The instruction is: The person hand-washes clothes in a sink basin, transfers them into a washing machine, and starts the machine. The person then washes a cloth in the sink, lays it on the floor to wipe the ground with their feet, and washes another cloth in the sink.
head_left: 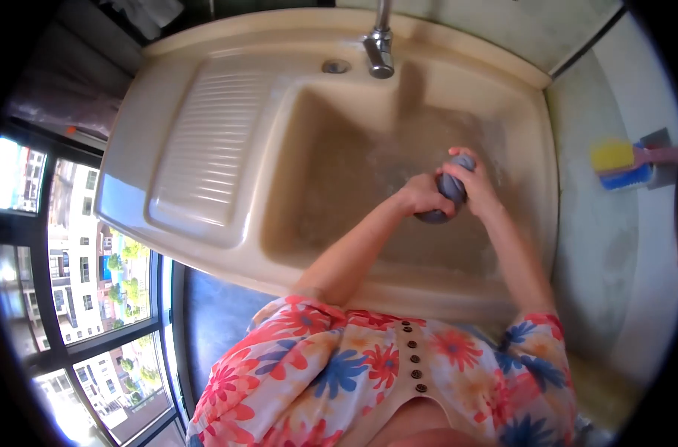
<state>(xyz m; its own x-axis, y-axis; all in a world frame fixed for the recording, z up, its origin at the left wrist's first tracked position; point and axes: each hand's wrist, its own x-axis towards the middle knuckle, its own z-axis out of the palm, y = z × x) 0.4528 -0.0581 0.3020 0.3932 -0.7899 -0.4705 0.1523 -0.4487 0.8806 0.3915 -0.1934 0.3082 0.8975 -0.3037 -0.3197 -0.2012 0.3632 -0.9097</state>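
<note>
A twisted bundle of grey-blue cloth (pixel 452 189) is held above the right part of the sink basin (pixel 279 201). My left hand (pixel 424 195) is closed around its lower end, and a dark end of the cloth hangs below the fingers. Just up and to the right, my right hand (pixel 475 181) grips the upper end. Both hands are close together, with the cloth wrung tight between them. Cloudy water (pixel 339 194) appears to lie in the basin beneath; whatever is under its surface cannot be made out.
A chrome faucet (pixel 380 56) rises at the basin's back edge, beside a round metal fitting (pixel 336 66). A ribbed drainboard (pixel 212 141) extends left. Brushes with yellow and blue heads (pixel 615 164) are by the right wall. Windows (pixel 93 276) stand at lower left.
</note>
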